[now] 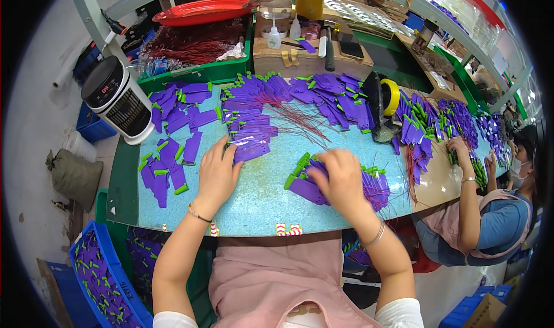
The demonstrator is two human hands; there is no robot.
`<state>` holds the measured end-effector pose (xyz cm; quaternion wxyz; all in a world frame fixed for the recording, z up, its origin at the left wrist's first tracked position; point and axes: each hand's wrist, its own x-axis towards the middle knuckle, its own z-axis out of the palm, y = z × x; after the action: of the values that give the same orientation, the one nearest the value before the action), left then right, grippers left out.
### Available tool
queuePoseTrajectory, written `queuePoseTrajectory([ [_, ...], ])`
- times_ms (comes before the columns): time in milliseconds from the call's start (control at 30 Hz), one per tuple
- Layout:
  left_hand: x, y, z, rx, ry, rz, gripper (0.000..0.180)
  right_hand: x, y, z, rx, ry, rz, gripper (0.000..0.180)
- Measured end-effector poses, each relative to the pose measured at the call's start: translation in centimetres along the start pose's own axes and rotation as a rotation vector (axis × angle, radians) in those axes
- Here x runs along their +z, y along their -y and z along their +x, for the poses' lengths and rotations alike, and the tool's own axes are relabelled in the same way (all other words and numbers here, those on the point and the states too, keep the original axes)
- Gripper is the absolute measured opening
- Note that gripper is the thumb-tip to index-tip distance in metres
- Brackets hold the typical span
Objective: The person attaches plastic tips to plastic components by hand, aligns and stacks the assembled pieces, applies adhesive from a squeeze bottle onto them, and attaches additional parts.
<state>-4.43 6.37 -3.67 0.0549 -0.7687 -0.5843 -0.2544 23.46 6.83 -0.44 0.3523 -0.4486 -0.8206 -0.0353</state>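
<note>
My left hand rests on the blue work surface, fingers stretched out and thumb apart. Its fingertips touch the edge of a row of overlapping flat purple pieces with green ends. To the right, my right hand is bent over a second, fanned stack of purple pieces. Its fingers are curled and slightly blurred, and whatever they pinch is hidden. More purple pieces with thin red wires lie just right of that hand. Loose purple pieces are scattered left of my left hand.
A small heater stands at the left edge. Behind are a green bin of red wires and a wooden block with bottles and tools. Yellow tape stands at right. A co-worker handles pieces farther right. A blue crate sits below left.
</note>
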Motion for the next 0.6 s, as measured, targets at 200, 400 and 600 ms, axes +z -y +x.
queuePoseTrajectory([
  [200, -1.2, -2.5, -1.8, -0.042, -0.023, -0.207, 0.04, 2.7, -10.2, 5.6, 0.326, 0.261, -0.537, 0.026],
  [400, -1.5, -3.1, -3.7, -0.039, 0.001, -0.327, 0.031, 1.3, -10.1, 5.7, 0.36, 0.313, -0.452, 0.019],
  [600, -2.5, -4.5, -2.9, -0.465, 0.052, -1.051, 0.027, -1.6, -11.2, 4.1, 0.432, 0.107, -0.22, 0.024],
])
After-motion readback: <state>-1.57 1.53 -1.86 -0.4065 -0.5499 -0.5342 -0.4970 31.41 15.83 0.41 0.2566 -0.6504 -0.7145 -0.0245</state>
